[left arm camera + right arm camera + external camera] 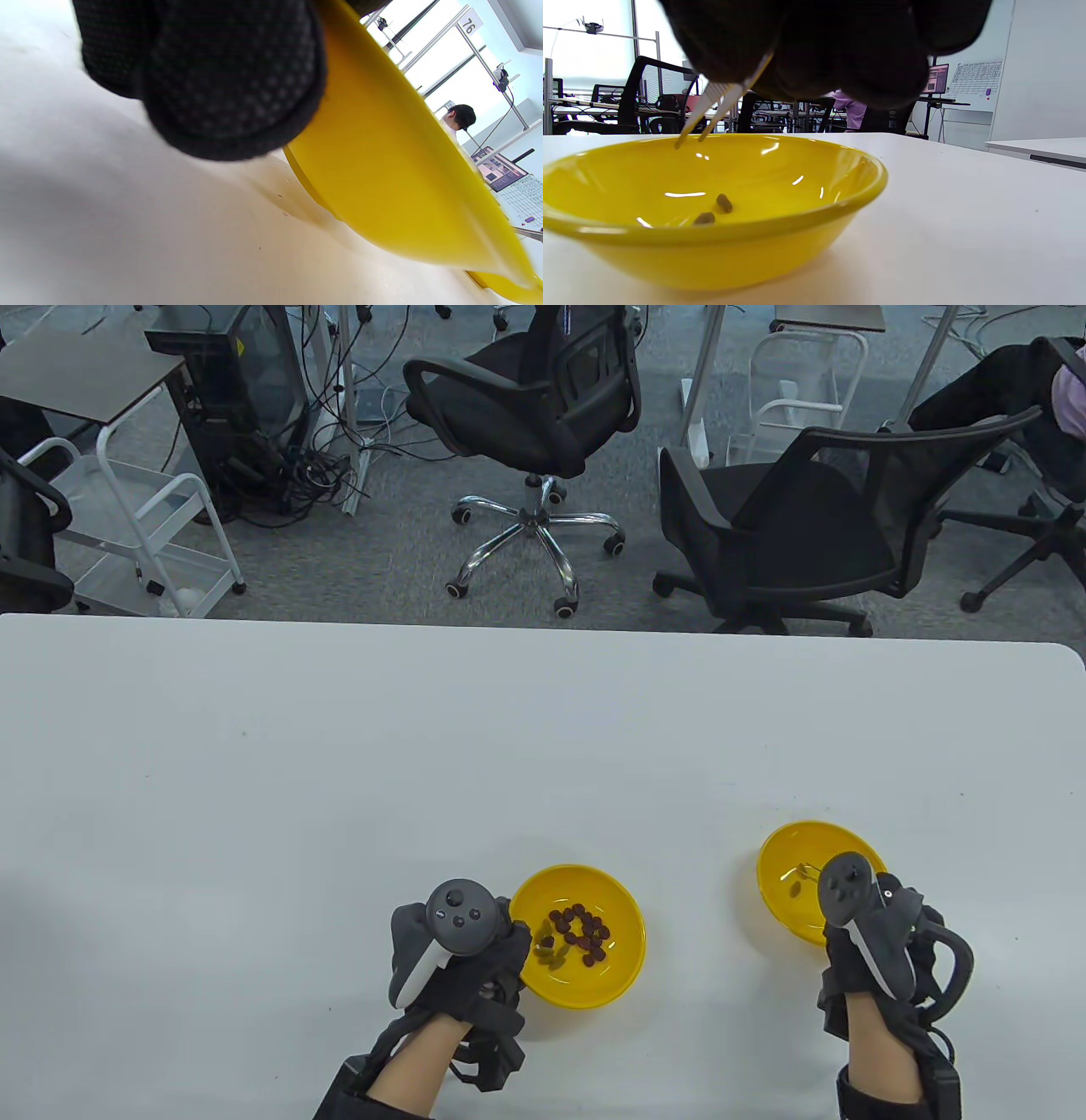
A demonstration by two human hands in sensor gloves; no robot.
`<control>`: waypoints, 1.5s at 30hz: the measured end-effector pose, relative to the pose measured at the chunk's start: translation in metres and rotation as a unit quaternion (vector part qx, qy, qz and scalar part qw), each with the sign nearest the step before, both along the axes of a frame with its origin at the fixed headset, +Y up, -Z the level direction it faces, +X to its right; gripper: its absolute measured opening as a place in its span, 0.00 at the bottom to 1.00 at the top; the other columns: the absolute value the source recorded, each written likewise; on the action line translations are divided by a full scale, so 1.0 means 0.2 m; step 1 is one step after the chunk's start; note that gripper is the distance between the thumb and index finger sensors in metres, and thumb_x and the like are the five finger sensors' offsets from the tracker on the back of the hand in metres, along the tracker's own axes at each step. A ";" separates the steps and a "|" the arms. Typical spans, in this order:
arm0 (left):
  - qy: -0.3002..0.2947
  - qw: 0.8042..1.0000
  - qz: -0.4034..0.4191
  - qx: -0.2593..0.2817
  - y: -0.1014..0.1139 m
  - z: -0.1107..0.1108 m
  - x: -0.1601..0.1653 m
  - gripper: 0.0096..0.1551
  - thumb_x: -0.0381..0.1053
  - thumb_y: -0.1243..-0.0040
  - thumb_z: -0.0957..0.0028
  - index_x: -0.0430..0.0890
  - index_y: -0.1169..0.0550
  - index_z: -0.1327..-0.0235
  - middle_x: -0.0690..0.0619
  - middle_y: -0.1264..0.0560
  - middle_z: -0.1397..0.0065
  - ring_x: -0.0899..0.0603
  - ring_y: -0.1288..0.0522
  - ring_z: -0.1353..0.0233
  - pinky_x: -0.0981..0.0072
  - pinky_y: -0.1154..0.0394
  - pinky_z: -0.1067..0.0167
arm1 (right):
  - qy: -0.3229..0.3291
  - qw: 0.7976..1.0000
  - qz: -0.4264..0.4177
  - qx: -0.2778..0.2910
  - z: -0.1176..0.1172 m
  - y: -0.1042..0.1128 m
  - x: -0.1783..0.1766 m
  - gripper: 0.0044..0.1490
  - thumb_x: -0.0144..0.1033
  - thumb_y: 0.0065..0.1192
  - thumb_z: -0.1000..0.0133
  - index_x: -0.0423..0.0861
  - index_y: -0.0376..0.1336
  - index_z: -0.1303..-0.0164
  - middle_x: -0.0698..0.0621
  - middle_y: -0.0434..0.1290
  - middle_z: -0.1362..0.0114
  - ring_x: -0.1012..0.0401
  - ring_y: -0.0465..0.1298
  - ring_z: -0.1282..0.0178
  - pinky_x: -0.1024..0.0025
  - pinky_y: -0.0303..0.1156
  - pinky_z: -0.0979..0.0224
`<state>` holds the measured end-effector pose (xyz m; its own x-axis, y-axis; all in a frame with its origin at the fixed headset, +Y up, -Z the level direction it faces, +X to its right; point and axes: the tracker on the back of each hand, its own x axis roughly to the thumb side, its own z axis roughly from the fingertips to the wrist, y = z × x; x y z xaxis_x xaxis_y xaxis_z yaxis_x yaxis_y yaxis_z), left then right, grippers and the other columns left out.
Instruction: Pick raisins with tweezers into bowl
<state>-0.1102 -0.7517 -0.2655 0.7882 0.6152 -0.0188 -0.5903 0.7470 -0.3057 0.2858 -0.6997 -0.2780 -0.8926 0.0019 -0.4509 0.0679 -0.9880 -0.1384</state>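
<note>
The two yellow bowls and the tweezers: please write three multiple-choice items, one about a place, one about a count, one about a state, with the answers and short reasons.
1. Where is the bowl with many raisins?
A) beside the left hand
B) at the table's far edge
C) on a chair

2. How many pieces lie in the bowl under the tweezers?
A) none
B) two
C) ten

3. The tweezers tips are:
A) carrying a raisin
B) empty, above the bowl
C) lying on the table

Answers:
1 A, the left hand is at its rim.
2 B, two show in the right wrist view.
3 B, nothing sits between the tips.
</note>
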 end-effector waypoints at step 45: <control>-0.027 1.000 0.002 -0.001 -0.01 0.01 0.05 0.32 0.49 0.53 0.41 0.26 0.33 0.35 0.47 0.12 0.66 0.56 0.13 0.75 0.53 0.18 0.52 | 0.430 0.901 0.063 0.005 0.26 -0.09 -0.87 0.30 0.43 0.66 0.53 0.49 0.74 0.40 0.51 0.78 0.46 0.59 0.81 0.52 0.46 0.68 0.31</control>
